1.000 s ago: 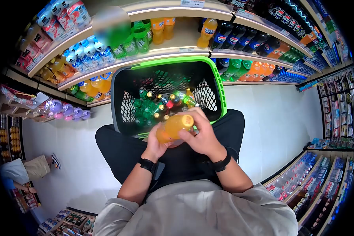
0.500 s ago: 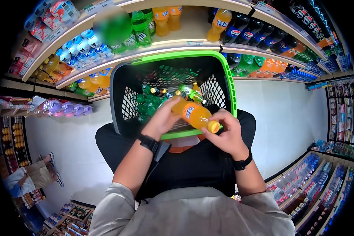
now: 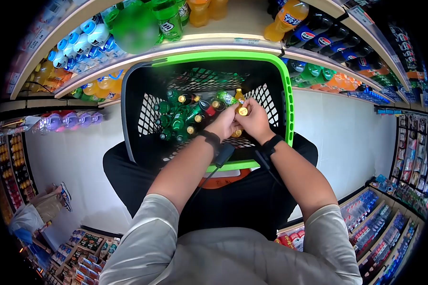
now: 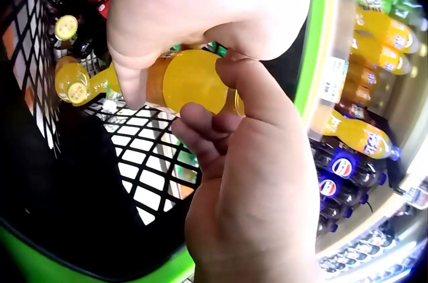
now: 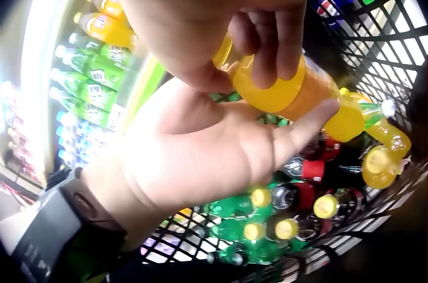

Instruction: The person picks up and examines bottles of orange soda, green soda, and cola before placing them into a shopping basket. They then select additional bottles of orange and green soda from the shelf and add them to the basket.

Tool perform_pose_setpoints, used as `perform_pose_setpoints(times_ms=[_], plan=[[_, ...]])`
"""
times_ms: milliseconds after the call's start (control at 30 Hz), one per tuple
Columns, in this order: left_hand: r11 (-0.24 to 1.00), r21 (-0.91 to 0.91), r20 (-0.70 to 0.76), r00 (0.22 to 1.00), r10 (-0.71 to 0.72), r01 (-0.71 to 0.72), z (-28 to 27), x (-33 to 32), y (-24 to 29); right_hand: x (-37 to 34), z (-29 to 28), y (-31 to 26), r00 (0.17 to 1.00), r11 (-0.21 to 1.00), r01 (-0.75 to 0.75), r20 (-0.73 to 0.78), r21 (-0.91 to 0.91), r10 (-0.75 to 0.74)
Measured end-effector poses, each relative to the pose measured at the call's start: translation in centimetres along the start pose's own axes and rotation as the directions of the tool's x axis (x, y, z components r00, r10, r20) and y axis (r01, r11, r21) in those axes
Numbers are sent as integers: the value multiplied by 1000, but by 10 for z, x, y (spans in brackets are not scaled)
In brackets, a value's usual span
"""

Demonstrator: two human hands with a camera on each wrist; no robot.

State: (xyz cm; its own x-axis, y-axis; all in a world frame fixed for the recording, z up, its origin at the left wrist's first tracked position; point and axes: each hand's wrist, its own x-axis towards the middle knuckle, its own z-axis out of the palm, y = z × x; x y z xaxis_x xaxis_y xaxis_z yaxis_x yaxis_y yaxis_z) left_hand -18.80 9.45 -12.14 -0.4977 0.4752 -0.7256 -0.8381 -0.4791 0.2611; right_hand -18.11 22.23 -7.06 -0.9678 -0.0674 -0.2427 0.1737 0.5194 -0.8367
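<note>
In both wrist views, an orange soda bottle (image 4: 194, 82) (image 5: 274, 92) lies tilted between my two hands, low inside the shopping basket (image 3: 290, 95). My left hand (image 3: 223, 126) holds it round the body, one digit stretched along its side. The curled fingers of my right hand (image 3: 256, 121) grip it toward the neck end. From the head view the hands hide most of this bottle. Around it in the basket stand green bottles (image 3: 178, 121), cola bottles with yellow caps (image 5: 294, 196), a light green-labelled bottle (image 3: 226, 98) and another orange bottle (image 3: 239, 95).
The black mesh basket with its green rim sits between the person's knees. Ahead, a shelf (image 3: 223, 45) carries green, orange (image 3: 287, 21) and Pepsi bottles (image 3: 309, 35). More drink racks (image 3: 380, 223) stand at the right rear. Another person (image 3: 33, 216) is at the far left.
The orange soda bottle was first upended with its base or cap toward the camera, then turned sideways over the basket. Both hands have now lowered it into the basket's right side.
</note>
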Motion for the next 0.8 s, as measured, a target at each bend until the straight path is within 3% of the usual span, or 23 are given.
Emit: perform_pose_setpoints(times_ms=[33,100,200,433,600,733,800], plan=[[1000,-20,1,1000,-10,10,-6,7,-4,4,2,10,1000,999,-3,14,35,2],[988,-150,-7,999,-49,47,-26,18,-8,11,5,26,995,996,-48,79,-74,54],[1000,-26,-55,998,-13,12,-54,36,-24,12,12,55,991,973,52,133,-226,-22],[968,128,-194,962,-191,218,-59,52,-29,26,23,87,927,902,-105,288,-418,241],[947,163,-247,941,-233,278,-53,50,-30,31,45,113,904,911,-58,365,-408,221],[910,295,-336,923,-186,291,-41,35,-31,32,52,99,881,901,-209,327,-381,343],[884,364,-279,940,-196,292,-43,35,-32,28,49,95,853,895,-272,342,-352,394]])
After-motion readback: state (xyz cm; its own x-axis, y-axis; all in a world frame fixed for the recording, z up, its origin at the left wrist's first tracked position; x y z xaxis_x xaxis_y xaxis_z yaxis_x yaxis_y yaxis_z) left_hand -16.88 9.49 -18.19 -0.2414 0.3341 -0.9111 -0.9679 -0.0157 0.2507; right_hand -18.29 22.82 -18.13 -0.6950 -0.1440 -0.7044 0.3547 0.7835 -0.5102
